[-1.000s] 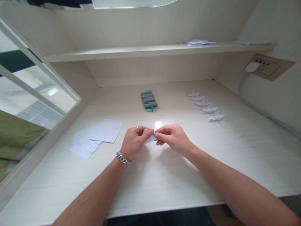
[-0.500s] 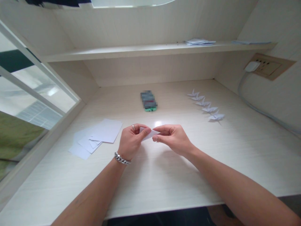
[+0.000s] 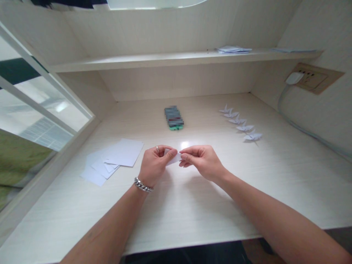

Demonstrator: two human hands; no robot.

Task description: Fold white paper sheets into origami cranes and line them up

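Pinching small white paper (image 3: 173, 160) with left hand (image 3: 154, 165) and right hand (image 3: 202, 161), frame center; best brace left, press right tip lightly, avoid crumpling.

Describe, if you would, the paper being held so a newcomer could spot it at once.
Over the pale desk, the left grip and right grip are close together. The small white paper spans the gap between them; unlike the loose sheets and folded birds resting on the desk, it alone is held.

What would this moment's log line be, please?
left hand: holds white paper | right hand: pinches its end | paper cranes: on desk
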